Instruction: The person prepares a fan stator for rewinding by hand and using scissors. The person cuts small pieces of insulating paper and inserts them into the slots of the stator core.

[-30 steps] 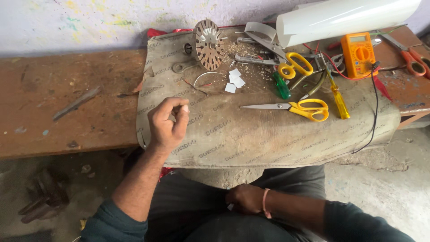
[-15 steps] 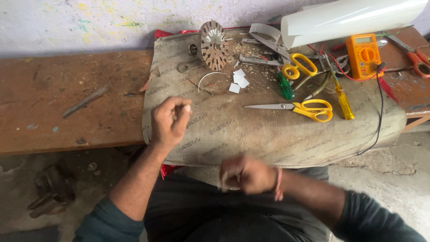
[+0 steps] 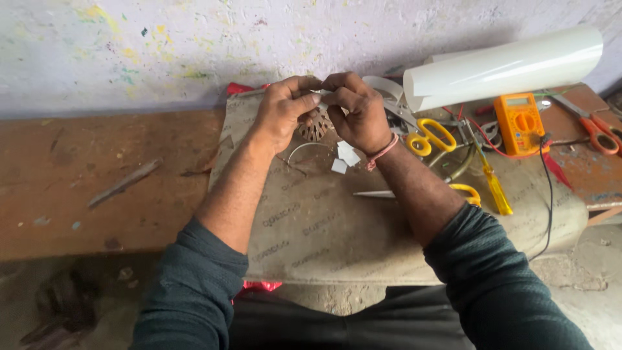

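My left hand point(image 3: 283, 109) and my right hand point(image 3: 356, 111) are raised together over the far part of a grey sheet point(image 3: 311, 227) on the bench. Between their fingertips they pinch a small white piece point(image 3: 319, 97); its shape is mostly hidden by the fingers. Just behind and below the hands, a round metal core with slots point(image 3: 315, 129) shows partly. Small white paper pieces point(image 3: 346, 155) and a curved wire point(image 3: 299, 150) lie on the sheet under the hands.
A white rolled sheet point(image 3: 505, 65) lies at the back right. Yellow-handled scissors point(image 3: 431, 135), a second pair point(image 3: 463, 192), an orange multimeter point(image 3: 519, 123), a yellow screwdriver point(image 3: 495, 188) and red-handled scissors point(image 3: 599, 135) lie right. The brown wooden bench point(image 3: 97, 175) extends left.
My right hand rose from my lap to meet my left hand. Both hands moved away from me, over the metal core, and now pinch the small white piece together.
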